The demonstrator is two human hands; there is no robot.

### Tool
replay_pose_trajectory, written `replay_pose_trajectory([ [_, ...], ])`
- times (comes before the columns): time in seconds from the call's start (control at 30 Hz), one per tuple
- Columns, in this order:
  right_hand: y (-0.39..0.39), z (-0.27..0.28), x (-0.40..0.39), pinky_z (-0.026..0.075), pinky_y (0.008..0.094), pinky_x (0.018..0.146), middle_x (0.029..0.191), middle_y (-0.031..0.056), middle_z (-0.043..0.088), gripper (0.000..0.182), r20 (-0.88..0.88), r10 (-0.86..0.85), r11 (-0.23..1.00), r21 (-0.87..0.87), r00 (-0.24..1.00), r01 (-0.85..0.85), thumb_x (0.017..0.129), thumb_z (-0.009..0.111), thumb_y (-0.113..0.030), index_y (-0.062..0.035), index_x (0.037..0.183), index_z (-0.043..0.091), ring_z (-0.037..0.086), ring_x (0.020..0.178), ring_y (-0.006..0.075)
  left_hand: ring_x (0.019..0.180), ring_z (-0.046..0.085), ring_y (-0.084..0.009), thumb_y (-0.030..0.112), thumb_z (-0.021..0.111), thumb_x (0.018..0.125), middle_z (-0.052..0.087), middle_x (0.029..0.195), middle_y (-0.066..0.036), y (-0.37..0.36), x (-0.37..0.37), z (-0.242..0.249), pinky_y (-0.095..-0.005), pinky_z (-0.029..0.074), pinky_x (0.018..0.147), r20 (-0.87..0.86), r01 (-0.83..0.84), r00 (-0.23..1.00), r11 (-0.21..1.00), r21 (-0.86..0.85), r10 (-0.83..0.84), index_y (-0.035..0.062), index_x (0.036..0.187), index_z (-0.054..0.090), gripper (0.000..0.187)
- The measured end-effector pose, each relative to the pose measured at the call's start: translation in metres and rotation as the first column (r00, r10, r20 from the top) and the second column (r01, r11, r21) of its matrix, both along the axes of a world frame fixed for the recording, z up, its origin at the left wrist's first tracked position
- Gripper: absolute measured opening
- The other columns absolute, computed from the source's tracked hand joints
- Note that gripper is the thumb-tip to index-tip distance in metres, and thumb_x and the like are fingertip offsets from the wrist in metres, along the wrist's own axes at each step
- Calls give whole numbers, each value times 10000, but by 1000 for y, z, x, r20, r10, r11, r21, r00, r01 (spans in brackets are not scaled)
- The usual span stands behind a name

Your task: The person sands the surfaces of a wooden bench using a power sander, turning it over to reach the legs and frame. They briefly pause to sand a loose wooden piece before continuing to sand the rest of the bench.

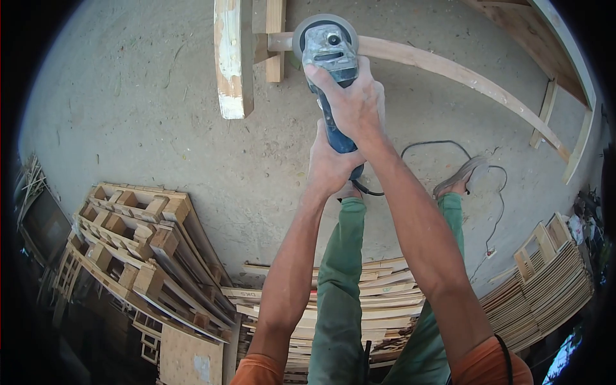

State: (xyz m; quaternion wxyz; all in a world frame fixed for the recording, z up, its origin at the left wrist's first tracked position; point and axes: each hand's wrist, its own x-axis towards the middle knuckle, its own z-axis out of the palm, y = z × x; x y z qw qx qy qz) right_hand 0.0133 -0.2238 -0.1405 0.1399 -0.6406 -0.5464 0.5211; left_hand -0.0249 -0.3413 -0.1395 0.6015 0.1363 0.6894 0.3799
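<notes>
Both hands hold a dusty blue angle grinder [330, 51] out in front of me. My right hand [354, 102] wraps around its body just behind the metal head. Further back, my left hand [330, 160] grips the rear end, where the cord comes out. The round disc [350, 29] under the head overlaps a long wooden plank [436, 63], covering part of it. Left of the disc, the plank's end reaches a short upright wood piece [275, 67]. Pale dust coats my fingers.
A thick beam with white patches [230, 64] stands at upper left. Stacked pallets [138, 224] lie at lower left, wood strips [378, 282] behind my legs, thin slats [539, 298] at lower right. The power cord [443, 141] loops over the concrete floor by my foot [462, 179].
</notes>
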Motion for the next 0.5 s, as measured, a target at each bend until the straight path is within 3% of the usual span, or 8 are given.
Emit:
replay_pose_trajectory([
  [0.1, -6, -7, 1, 574, 395, 799, 912, 219, 735, 802, 11, 77, 997, -1, 997, -77, 788, 776, -636, 61, 1140, 595, 751, 861, 334, 1108, 646, -236, 276, 879, 730, 657, 1219, -134, -7, 1, -7, -380, 505, 971, 45, -59, 997, 997, 42, 57, 21, 1326, 488, 757],
  [0.23, -1, -3, 14, 574, 405, 785, 894, 211, 730, 756, 2, 36, 998, -41, 999, -36, 802, 782, -604, 57, 1117, 594, 754, 861, 335, 1111, 643, -237, 290, 883, 721, 657, 1220, -135, -3, 12, -9, -384, 501, 974, 31, -29, 999, 998, 47, 28, 30, 1324, 492, 765],
  [0.3, 1, -9, 26, 597, 434, 632, 781, 245, 699, 947, 5, 59, 995, 86, 998, -59, 801, 716, -724, 103, 1223, 529, 748, 744, 378, 1105, 644, -238, 313, 891, 706, 658, 1219, -138, -1, 20, -10, -385, 501, 967, 33, 27, 999, 999, 25, -28, 33, 1319, 498, 780],
  [0.33, 5, -9, 33, 597, 434, 632, 781, 245, 699, 947, 0, 56, 994, 92, 998, -56, 801, 716, -724, 103, 1223, 529, 748, 744, 378, 1105, 644, -238, 313, 891, 706, 658, 1219, -138, 2, 25, -13, -385, 501, 967, 27, 30, 999, 999, 31, -31, 33, 1319, 498, 780],
  [0.43, 4, -1, 54, 596, 442, 647, 797, 242, 707, 916, -50, 1, 1000, 29, 999, 1, 800, 721, -715, 89, 1201, 538, 748, 750, 381, 1089, 650, -238, 328, 897, 695, 660, 1202, -141, 3, 44, -10, -385, 504, 957, 43, 46, 998, 998, 31, -48, 33, 1315, 499, 793],
  [0.5, 5, 3, 63, 578, 416, 762, 886, 220, 723, 699, -9, -34, 999, 18, 999, 34, 822, 784, -553, 65, 1091, 599, 751, 844, 353, 1079, 653, -234, 326, 898, 693, 663, 1196, -134, 5, 55, -8, -379, 506, 954, 56, 36, 998, 999, -1, -36, 39, 1314, 500, 792],
])
